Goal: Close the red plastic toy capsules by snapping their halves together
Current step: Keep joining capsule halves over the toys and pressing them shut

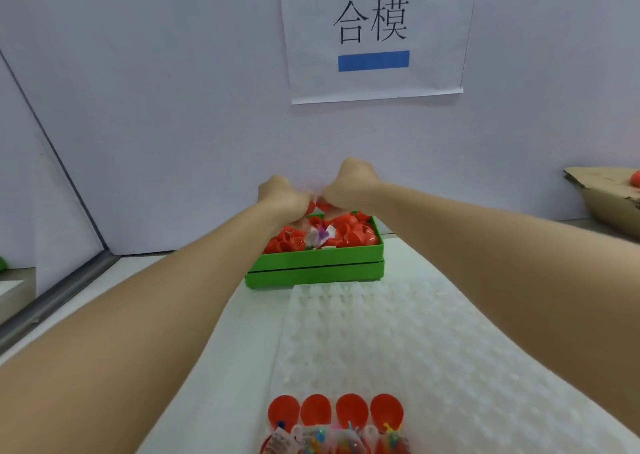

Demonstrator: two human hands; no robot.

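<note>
Single view — head-worn wide-angle camera, facing forward and slightly down along a white table (249, 315). Both forearms run from the near corners to the hands, left hand (282, 195) and right hand (348, 185), meeting far centre over a green tray (315, 268). A white dimpled mat (374, 332) fills the near-middle ground; red cups (351, 410) sit at the near edge, close under the lens. Far wall carries a paper sign (374, 34) — straight edges bow toward the frame borders. No second view to compare.

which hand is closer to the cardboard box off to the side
Right. The right hand is over the green bin, on the side toward the cardboard box at the table's right edge. The left hand is beside it, farther from the box. Both are well short of it.
</note>
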